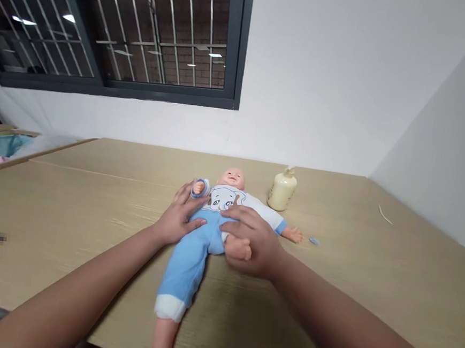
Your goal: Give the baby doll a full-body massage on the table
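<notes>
Pale wood-grain laminate covers the broad flat table (pixel 93 206) in front of us, its surface matte with fine streaks running across. On it, near the middle, lies a soft-bodied plastic baby doll (pixel 208 220) on its back, head toward the white wall, dressed in light blue cloth trousers with white cuffs and a white top printed with a cartoon elephant. Its smooth bare foot hangs over the near table edge.

Our left hand (pixel 178 218) lies flat and spread on the doll's side at the waist, fingers extended toward the doll's raised arm in its blue cuff; it presses rather than grasps. Our right hand (pixel 251 242) curls over the doll's other hip, fingers loosely bent across the trouser waistband, and the doll's other rounded plastic foot shows under the palm, folded up against the body. Whether that hand truly clasps the foot or only covers it we cannot tell.

Just beyond the doll's outstretched arm stands a squat cream-coloured plastic pump bottle (pixel 281 190), rounded at the shoulders. A small grey-blue scrap (pixel 313 240) lies near the doll's open hand. Above the far left, a dark metal-framed window (pixel 118 31) holds thin bars.
</notes>
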Available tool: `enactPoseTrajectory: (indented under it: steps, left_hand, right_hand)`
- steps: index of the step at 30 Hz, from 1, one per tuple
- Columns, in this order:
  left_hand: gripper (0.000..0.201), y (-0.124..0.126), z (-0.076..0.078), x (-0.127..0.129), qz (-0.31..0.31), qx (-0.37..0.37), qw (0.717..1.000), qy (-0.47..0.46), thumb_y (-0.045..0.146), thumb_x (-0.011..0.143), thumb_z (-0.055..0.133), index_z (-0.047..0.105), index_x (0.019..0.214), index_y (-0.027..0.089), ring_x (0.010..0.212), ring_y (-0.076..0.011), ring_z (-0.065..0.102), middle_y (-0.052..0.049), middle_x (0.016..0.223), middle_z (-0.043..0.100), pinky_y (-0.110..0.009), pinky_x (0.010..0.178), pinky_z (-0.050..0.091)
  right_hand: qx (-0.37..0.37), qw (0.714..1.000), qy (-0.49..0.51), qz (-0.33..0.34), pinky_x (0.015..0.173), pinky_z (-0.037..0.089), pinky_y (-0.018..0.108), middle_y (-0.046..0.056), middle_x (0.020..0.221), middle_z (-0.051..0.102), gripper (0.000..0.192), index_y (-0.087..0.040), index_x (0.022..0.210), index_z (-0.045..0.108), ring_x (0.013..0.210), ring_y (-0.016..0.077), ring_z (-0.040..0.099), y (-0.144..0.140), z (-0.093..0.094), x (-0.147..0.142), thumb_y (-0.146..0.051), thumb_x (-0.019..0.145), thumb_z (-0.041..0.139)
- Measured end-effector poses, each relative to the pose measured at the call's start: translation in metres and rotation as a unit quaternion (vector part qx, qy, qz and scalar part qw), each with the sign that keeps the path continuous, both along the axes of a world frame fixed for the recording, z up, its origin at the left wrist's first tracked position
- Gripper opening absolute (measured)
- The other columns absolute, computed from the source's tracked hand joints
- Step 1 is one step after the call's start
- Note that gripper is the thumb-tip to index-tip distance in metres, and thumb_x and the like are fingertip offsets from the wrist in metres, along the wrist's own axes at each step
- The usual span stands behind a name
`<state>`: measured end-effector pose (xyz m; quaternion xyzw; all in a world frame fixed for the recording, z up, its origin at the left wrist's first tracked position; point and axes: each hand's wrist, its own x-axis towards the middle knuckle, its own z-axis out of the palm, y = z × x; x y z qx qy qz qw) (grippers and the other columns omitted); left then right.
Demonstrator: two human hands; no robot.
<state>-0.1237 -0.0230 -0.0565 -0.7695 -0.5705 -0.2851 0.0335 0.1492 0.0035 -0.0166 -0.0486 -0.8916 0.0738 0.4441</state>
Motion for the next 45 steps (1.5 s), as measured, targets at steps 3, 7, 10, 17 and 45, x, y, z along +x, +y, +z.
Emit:
enactPoseTrajectory:
  steps: [3,7,10,17,45]
  left_hand:
    - [0.056,0.001,0.003,0.004,-0.047,-0.018,0.998,0.028,0.051,0.095,0.052,0.057,0.142,0.021,0.155,-0.0332,0.017,-0.013,0.167,0.024,-0.053,0.125,0.018]
    - [0.060,0.000,-0.001,0.005,-0.033,-0.038,0.998,-0.029,0.054,0.094,0.053,0.055,0.144,0.022,0.154,-0.0334,0.021,-0.013,0.164,0.029,-0.050,0.124,0.024]
    - [0.076,-0.002,-0.004,0.003,0.044,-0.064,0.990,-0.120,0.063,0.085,0.061,0.051,0.147,0.021,0.145,-0.0350,0.039,-0.015,0.152,0.046,-0.049,0.119,0.034]
    - [0.109,-0.007,0.005,0.005,0.201,-0.159,0.951,-0.173,0.073,0.072,0.067,0.029,0.159,0.018,0.137,-0.0455,0.046,-0.020,0.145,0.055,-0.058,0.110,0.039]
    - [0.065,-0.006,-0.008,-0.001,0.060,-0.065,0.995,-0.042,0.056,0.093,0.051,0.048,0.150,0.026,0.152,-0.0391,0.020,-0.013,0.161,0.036,-0.060,0.121,0.022]
  right_hand:
    - [-0.056,0.998,-0.003,-0.004,0.105,0.049,0.046,0.011,0.127,0.065,0.040,-0.024,0.108,0.065,0.115,0.0270,0.063,0.017,-0.013,-0.004,-0.016,0.069,0.064]
    - [-0.062,0.998,0.001,-0.010,0.109,0.044,0.048,0.011,0.128,0.064,0.039,-0.023,0.108,0.065,0.116,0.0272,0.062,0.014,-0.020,-0.009,-0.017,0.070,0.065]
    - [-0.037,0.999,0.008,-0.003,0.110,0.042,0.049,0.009,0.128,0.064,0.037,-0.024,0.109,0.065,0.119,0.0271,0.059,0.000,-0.015,-0.007,-0.019,0.072,0.064]
    - [0.042,0.996,-0.053,0.065,0.091,0.044,0.045,0.006,0.113,0.070,0.036,-0.022,0.108,0.060,0.105,0.0250,0.060,-0.056,-0.008,-0.010,-0.048,0.085,0.060]
    - [-0.054,0.997,-0.019,-0.048,0.108,0.046,0.045,0.013,0.133,0.060,0.037,-0.022,0.114,0.064,0.119,0.0258,0.060,0.011,-0.017,-0.004,-0.020,0.078,0.060]
